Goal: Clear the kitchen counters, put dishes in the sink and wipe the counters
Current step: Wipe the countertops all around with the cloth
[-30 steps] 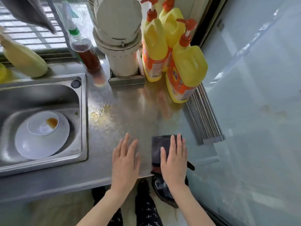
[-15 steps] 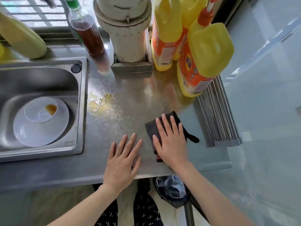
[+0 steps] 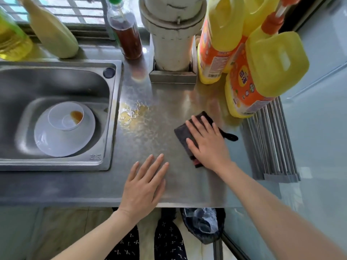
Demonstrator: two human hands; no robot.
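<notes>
Cloth (image 3: 181,135), dark and folded, lies on the tabletop (image 3: 178,102) right of centre, pinned flat under my right grip (image 3: 208,145). The fingers there are straight and spread, pressing down rather than curling round it, so nothing is actually grasped. A thin tail of the cloth pokes out toward the rack (image 3: 272,137). My left grip (image 3: 144,186) is released too. It is palm down with straight fingers near the front edge and holds nothing.

The dishes look dealt with: a plate (image 3: 56,145) sits in the sink (image 3: 56,163) with a bowl (image 3: 63,117) on it, and the bowl has a brown smear inside. So I judge the step in hand to be the wiping.

A yellowish spill (image 3: 134,114) spreads on the steel just beside the sink's right rim. It is left of the cloth and apart from it.

The next move, as I see it, is to slide the cloth left and away across the bare steel onto that spill. That calls for even pressure from a flat palm, so the cloth soaks up the liquid instead of smearing it. Drawing it toward the front edge could send drips to the floor.

Yellow bottles (image 3: 262,72) stand close behind the cloth, and a sauce bottle (image 3: 127,36) stands at the back. Wiping there would mean working round them or lifting them.
</notes>
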